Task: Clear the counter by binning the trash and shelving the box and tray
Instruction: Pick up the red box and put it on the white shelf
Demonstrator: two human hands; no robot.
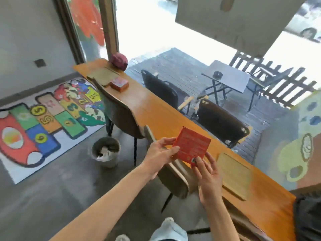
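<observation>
A flat red box hangs tilted above the near edge of the long wooden counter, held between both my hands. My left hand pinches its left edge with thumb and fingers. At the box's lower corner my right hand grips with its fingertips. A wooden tray lies flat on the counter just right of my hands. Farther along the counter sit a second small red box and another wooden tray. On the floor to the left stands a grey bin with crumpled paper in it.
Two brown chairs stand pushed up to the counter, one directly under my hands. A dark red object rests at the counter's far end. A colourful hopscotch mat covers the floor on the left. A dark bag sits at the right edge.
</observation>
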